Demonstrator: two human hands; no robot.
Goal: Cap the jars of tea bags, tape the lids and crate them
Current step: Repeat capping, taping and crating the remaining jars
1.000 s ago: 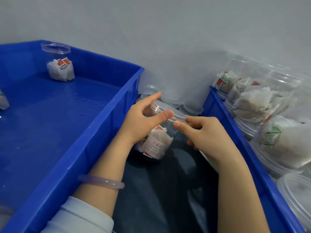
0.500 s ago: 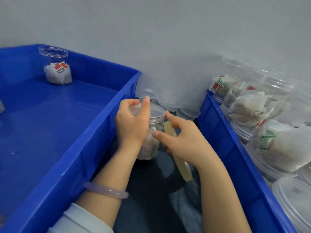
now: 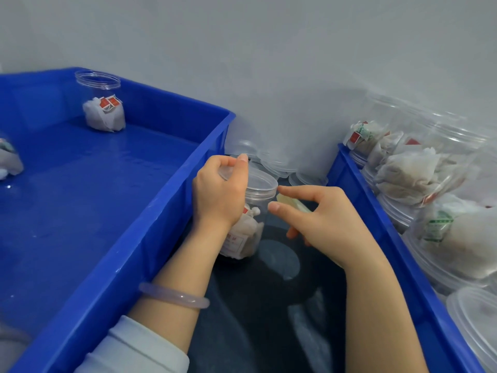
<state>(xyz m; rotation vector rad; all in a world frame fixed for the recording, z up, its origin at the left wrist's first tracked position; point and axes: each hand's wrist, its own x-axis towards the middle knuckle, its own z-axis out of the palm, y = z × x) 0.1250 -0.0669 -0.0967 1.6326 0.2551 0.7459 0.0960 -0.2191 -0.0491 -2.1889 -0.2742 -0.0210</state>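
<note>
- The jar [image 3: 255, 205] was stood upright on the dark surface between the two crates, presumably so both hands could reach it.
- It was steadied by the left hand [image 3: 219, 195], whose grip was closed round the capped top, with the thumb laid over the lid [image 3: 262, 181]. This was judged to keep the lid from turning during taping.
- The right hand [image 3: 328, 224] was held just beside the lid, thumb and forefinger spread apart. A tape strip [image 3: 294, 202] was seen between them. Whether it was held by the curled lower fingers could not be told.
- Taping was judged to be the step in hand, with crating not yet done.
- Tea bags with red-and-white tags were seen inside the jar.
- In the left crate [image 3: 166, 208] a far jar [image 3: 102, 103] with tea bags was stood in the back corner. Its cap could not be made out.
- The right crate [image 3: 376, 208] was filled with heaped jars [image 3: 408, 170] of tea bags, laid on their sides.
- Spare lids [image 3: 279, 165] were stacked against the wall.
</note>
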